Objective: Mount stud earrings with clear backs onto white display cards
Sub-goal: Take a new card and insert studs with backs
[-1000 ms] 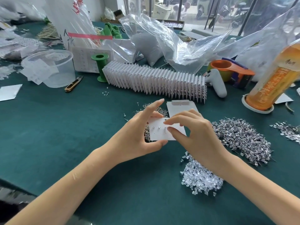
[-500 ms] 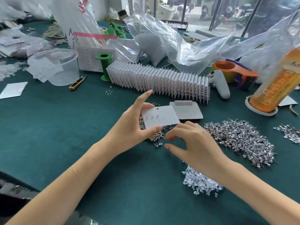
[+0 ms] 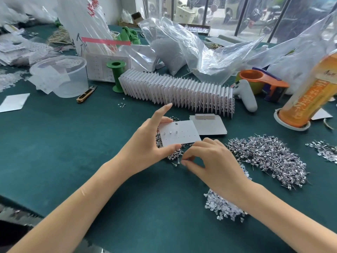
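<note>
The left hand (image 3: 145, 145) holds a white display card (image 3: 179, 133) bearing three studs above the green table (image 3: 54, 143), while the right hand (image 3: 213, 165) fingers (image 3: 184, 162) curl over a stud pile (image 3: 175, 154).

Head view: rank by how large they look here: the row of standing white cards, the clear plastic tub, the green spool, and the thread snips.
1. Row of standing white cards
2. Clear plastic tub
3. Green spool
4. Thread snips, though not far off the spool in length
</note>
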